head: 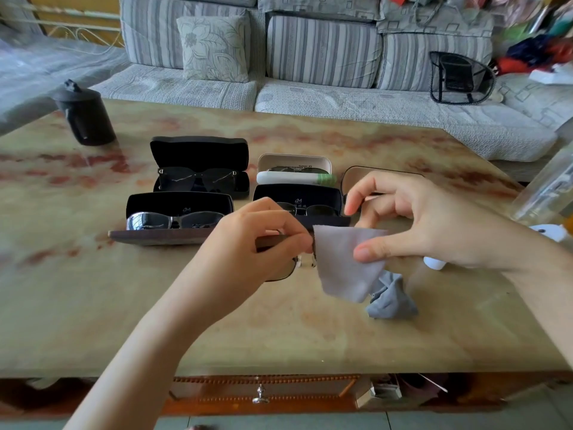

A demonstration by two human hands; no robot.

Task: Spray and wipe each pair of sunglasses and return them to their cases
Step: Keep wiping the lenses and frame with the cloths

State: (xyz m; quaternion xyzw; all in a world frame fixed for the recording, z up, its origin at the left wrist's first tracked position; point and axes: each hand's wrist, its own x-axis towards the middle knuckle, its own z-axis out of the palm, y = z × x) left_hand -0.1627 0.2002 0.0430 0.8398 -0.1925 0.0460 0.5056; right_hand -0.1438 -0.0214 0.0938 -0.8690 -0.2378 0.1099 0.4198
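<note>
My left hand (263, 234) grips a pair of thin-rimmed sunglasses (283, 274) above the table, mostly hidden behind the hand and cloth. My right hand (412, 221) pinches a grey cleaning cloth (344, 262) with thumb and fingers over one lens. Behind them stand several open cases: a black case with dark sunglasses (200, 176), a black case with mirrored sunglasses (176, 217), a white case (293, 172), another black case (297, 203) with glasses, and an open case (353, 178) behind my right hand.
A crumpled grey cloth (392, 301) lies on the marble-look table (93, 305). A clear spray bottle (548, 187) stands at the right edge, a black lidded pot (85, 114) at the far left. A striped sofa (310, 57) runs behind the table.
</note>
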